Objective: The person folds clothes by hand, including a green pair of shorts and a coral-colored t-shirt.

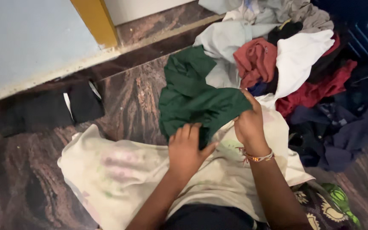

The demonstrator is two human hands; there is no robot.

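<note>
Here, both hands grip a dark green garment [194,100] over a cream cloth [120,174] that is spread on the brown marbled floor [13,183]. The left hand [187,150] is closed on the lower edge of the green garment, fingers curled over the fabric and thumb spread to the side. The right hand [248,121], with a beaded bracelet [257,156] at the wrist, pinches the garment's right edge between thumb and fingers. The green garment lies partly bunched, its upper part trailing toward a heap of mixed clothing [294,55] at the far right of the floor. The heap contains red, white, pale grey and dark blue items. A black folded cloth [47,110] lies on the floor beside the wall edge [35,76], well apart from both hands.
</note>
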